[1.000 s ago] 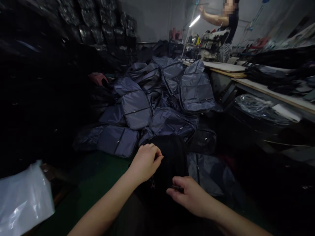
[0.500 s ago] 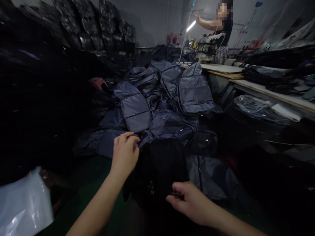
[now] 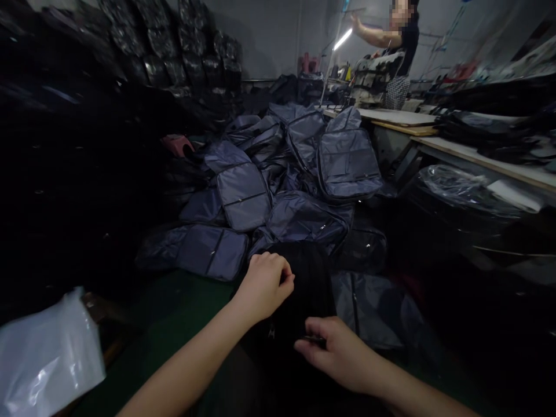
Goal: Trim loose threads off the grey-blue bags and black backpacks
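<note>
A black bag lies in front of me, with a small metal zipper pull on its front. My left hand is over the bag's upper left part, fingers curled and thumb near the fingertips. Whatever it pinches, if anything, is too dark to make out. Lower on the right side of the bag, my right hand grips a small dark slim tool between thumb and fingers. The tool's exact kind is unclear.
Grey-lined bags lie heaped beyond the black one. Clear plastic packaging is at lower left, and wrapped bundles are stacked behind. At right stand work tables; a person is near a sewing machine.
My left hand has moved right and slightly down, from the bag's left edge to over the bag, and its fingers have curled in. My right hand stays nearly in place with the tool.
</note>
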